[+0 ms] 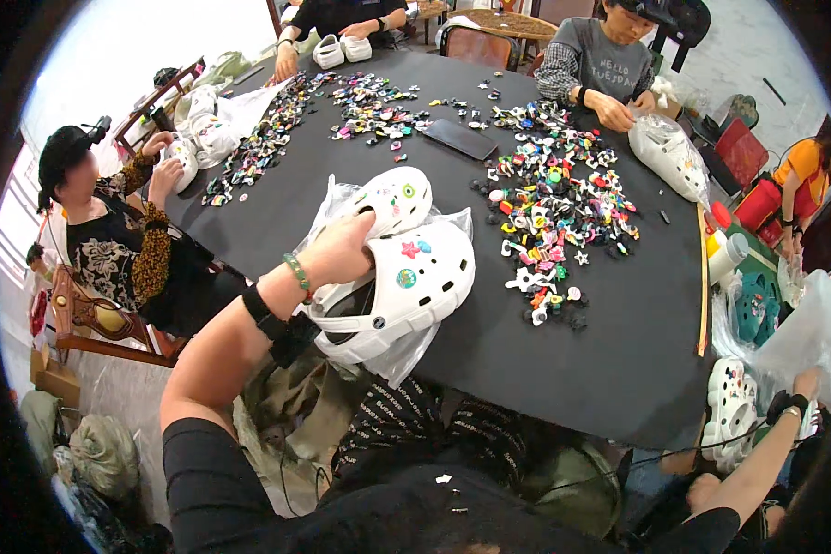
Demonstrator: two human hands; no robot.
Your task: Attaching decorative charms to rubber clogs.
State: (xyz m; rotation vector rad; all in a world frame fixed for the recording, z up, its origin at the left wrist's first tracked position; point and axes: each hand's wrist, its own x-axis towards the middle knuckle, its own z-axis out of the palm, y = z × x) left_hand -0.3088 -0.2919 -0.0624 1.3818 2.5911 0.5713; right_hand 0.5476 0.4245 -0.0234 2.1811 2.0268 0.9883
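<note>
A pair of white clogs is in front of me, one clog (425, 277) nearer and the other clog (399, 198) behind it, both with colourful charms in some of their holes. My left hand (342, 251) is closed on them where their openings meet. Crumpled clear plastic (403, 358) lies under and around the pair. Far to the right, my right hand (808, 384) reaches down beside the table and touches a large clear plastic bag (808, 319); its fingers are mostly hidden. Next to that hand are a charm-covered white clog (731, 406) and a green clog (757, 309).
Heaps of small shoe charms (563, 203) spread over the black table (609, 369). A dark phone (462, 138) lies among them. Three people sit around the table; one handles a bagged white clog (669, 157), another a white clog (183, 162). A white bottle (728, 258) stands at the right edge.
</note>
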